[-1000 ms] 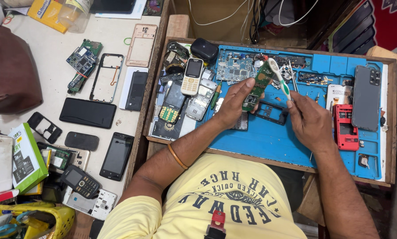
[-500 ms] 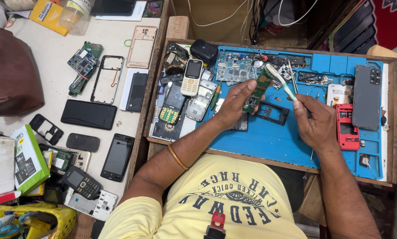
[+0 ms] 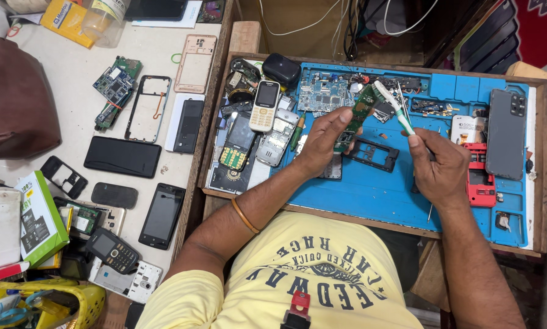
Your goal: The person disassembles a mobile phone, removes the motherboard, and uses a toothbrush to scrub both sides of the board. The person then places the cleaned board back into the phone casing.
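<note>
Gripped in the left hand [image 3: 325, 137], a green circuit board [image 3: 360, 113] meets the right hand's [image 3: 441, 167] toothbrush [image 3: 394, 105] above the blue tray [image 3: 371, 195].

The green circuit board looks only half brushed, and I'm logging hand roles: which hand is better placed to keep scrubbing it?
Right, probably. The right hand holds the toothbrush with its head against the green circuit board, while the left hand is occupied gripping that board above the blue mat.
</note>
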